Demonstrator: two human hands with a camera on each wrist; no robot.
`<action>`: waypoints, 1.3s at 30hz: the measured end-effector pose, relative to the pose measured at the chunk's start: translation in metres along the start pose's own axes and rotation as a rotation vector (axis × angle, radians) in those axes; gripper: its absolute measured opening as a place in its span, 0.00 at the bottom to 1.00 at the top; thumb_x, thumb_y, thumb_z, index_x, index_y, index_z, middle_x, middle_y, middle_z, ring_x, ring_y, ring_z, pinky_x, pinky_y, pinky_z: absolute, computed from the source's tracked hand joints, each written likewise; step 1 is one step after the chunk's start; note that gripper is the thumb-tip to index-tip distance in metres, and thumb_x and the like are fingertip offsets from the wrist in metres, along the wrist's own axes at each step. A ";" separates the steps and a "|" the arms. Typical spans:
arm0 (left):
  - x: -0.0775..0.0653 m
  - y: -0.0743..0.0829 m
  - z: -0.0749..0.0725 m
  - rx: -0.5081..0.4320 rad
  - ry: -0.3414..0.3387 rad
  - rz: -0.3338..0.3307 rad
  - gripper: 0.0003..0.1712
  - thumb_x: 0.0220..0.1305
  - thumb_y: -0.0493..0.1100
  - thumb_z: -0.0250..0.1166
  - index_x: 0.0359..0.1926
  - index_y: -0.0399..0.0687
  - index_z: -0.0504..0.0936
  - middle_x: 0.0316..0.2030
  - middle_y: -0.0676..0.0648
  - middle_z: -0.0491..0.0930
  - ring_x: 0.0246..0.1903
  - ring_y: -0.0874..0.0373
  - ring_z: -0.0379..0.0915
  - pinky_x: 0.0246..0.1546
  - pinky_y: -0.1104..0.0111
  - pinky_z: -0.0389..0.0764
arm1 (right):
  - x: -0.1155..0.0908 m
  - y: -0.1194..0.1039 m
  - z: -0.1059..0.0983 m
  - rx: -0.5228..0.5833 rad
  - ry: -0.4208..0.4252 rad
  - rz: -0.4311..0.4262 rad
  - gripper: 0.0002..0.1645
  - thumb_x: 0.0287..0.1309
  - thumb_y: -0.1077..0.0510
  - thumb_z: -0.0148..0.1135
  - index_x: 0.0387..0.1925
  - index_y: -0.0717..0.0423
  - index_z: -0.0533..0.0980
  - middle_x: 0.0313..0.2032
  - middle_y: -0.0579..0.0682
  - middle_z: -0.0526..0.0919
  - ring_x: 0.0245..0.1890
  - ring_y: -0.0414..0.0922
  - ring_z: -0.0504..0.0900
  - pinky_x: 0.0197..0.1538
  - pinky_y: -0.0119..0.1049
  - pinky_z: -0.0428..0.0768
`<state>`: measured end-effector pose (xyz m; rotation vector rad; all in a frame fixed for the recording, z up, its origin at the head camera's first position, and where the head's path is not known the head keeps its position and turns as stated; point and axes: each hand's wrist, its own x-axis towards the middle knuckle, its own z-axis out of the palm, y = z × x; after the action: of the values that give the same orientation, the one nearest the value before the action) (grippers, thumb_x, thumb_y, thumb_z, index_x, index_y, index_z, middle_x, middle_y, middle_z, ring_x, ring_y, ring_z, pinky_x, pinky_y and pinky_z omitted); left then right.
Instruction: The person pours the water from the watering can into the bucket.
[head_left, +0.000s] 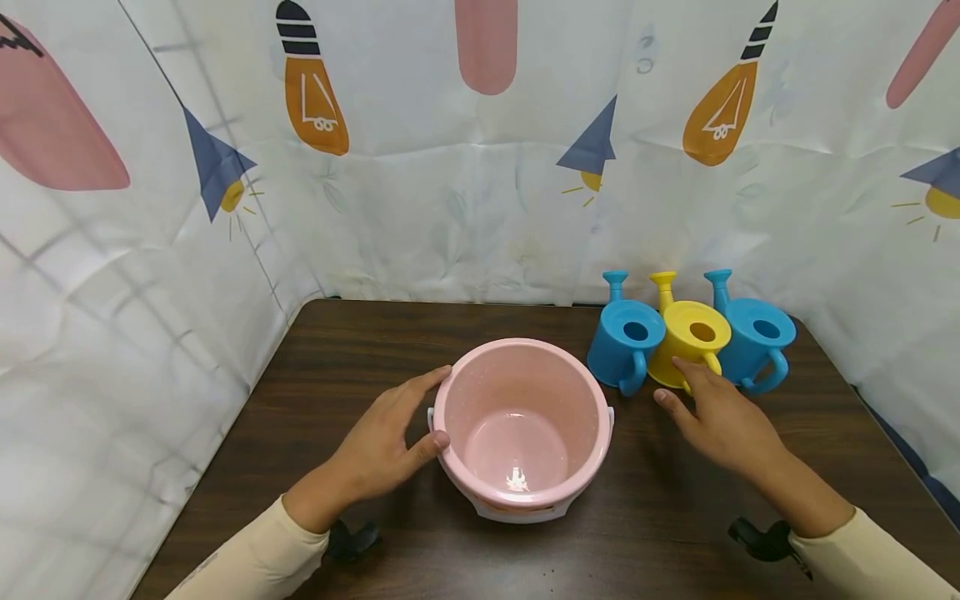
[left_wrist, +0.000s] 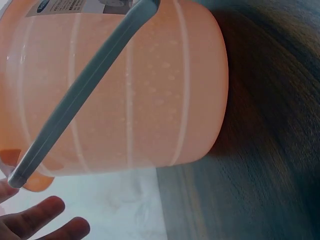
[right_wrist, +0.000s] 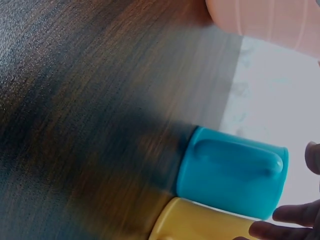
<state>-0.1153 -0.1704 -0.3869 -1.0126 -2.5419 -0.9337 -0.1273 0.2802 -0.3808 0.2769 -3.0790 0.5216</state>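
A pink bucket (head_left: 517, 483) stands upright on the table, and its inside shows no contents. At its left rim is my left hand (head_left: 386, 437), thumb and fingertips against the edge, fingers spread. In the left wrist view the bucket's grey handle (left_wrist: 82, 95) hangs slanting across its side. My right hand (head_left: 723, 421) reaches over the front of a yellow watering can (head_left: 693, 321), its fingers extended beside the can's handle; whether they touch it I cannot tell. A blue watering can (head_left: 626, 333) is on the left of the yellow one, another blue watering can (head_left: 761, 325) on its right.
The dark wooden table (head_left: 360, 333) ends at a white patterned curtain (head_left: 420, 217) behind and at the sides. All three watering cans stand close together at the back right, spouts toward the curtain. A black strap piece (head_left: 761, 537) sits by the right wrist.
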 end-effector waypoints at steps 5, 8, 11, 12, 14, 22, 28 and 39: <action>0.001 0.000 0.003 -0.010 -0.004 0.012 0.43 0.73 0.69 0.54 0.78 0.50 0.61 0.70 0.47 0.70 0.65 0.46 0.70 0.61 0.45 0.70 | 0.001 0.002 0.003 0.010 -0.001 0.019 0.49 0.75 0.33 0.46 0.75 0.70 0.58 0.67 0.75 0.66 0.64 0.75 0.66 0.57 0.74 0.67; 0.001 0.002 0.004 -0.007 -0.002 0.003 0.43 0.72 0.67 0.55 0.78 0.50 0.61 0.70 0.46 0.71 0.65 0.46 0.70 0.61 0.45 0.71 | 0.004 0.003 0.005 0.020 -0.008 0.035 0.49 0.75 0.32 0.46 0.75 0.69 0.58 0.67 0.75 0.66 0.65 0.75 0.66 0.57 0.74 0.67; 0.000 0.002 0.006 -0.010 -0.001 -0.012 0.43 0.72 0.67 0.55 0.77 0.51 0.62 0.70 0.46 0.71 0.64 0.45 0.70 0.60 0.44 0.71 | 0.006 0.004 0.007 0.041 -0.006 0.050 0.49 0.75 0.32 0.45 0.75 0.70 0.58 0.67 0.75 0.66 0.64 0.75 0.66 0.57 0.74 0.67; 0.000 0.002 0.006 -0.012 -0.001 -0.016 0.42 0.72 0.67 0.56 0.77 0.50 0.62 0.70 0.46 0.70 0.64 0.45 0.70 0.60 0.44 0.71 | 0.006 0.004 0.008 0.052 -0.005 0.056 0.49 0.75 0.32 0.45 0.75 0.70 0.58 0.67 0.75 0.66 0.64 0.75 0.67 0.57 0.73 0.67; 0.000 0.002 0.007 -0.018 -0.001 -0.022 0.42 0.72 0.67 0.56 0.77 0.50 0.62 0.70 0.46 0.71 0.64 0.46 0.71 0.60 0.44 0.71 | 0.007 0.004 0.009 0.075 0.004 0.062 0.48 0.76 0.33 0.45 0.74 0.70 0.58 0.66 0.76 0.67 0.63 0.74 0.68 0.56 0.73 0.69; 0.001 0.000 0.009 -0.034 0.006 -0.041 0.42 0.71 0.66 0.57 0.77 0.52 0.62 0.69 0.47 0.72 0.62 0.46 0.72 0.58 0.43 0.72 | 0.014 0.002 0.017 0.191 0.060 0.060 0.41 0.77 0.39 0.49 0.71 0.69 0.62 0.62 0.73 0.73 0.57 0.70 0.77 0.52 0.68 0.76; 0.002 -0.001 0.011 -0.051 0.012 -0.047 0.42 0.70 0.67 0.57 0.77 0.52 0.62 0.66 0.47 0.74 0.60 0.46 0.73 0.57 0.42 0.72 | 0.020 -0.003 0.027 0.268 0.107 0.079 0.34 0.77 0.45 0.54 0.68 0.69 0.67 0.60 0.71 0.76 0.55 0.67 0.79 0.51 0.64 0.79; 0.004 -0.002 0.014 -0.089 0.014 -0.066 0.42 0.69 0.66 0.59 0.76 0.55 0.62 0.64 0.47 0.76 0.60 0.48 0.73 0.56 0.42 0.73 | 0.028 -0.008 0.043 0.339 0.101 0.154 0.33 0.75 0.46 0.57 0.66 0.68 0.69 0.61 0.70 0.76 0.58 0.67 0.77 0.54 0.65 0.76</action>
<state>-0.1194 -0.1609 -0.3966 -0.9477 -2.5571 -1.0770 -0.1525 0.2540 -0.4176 0.0120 -2.9145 1.0314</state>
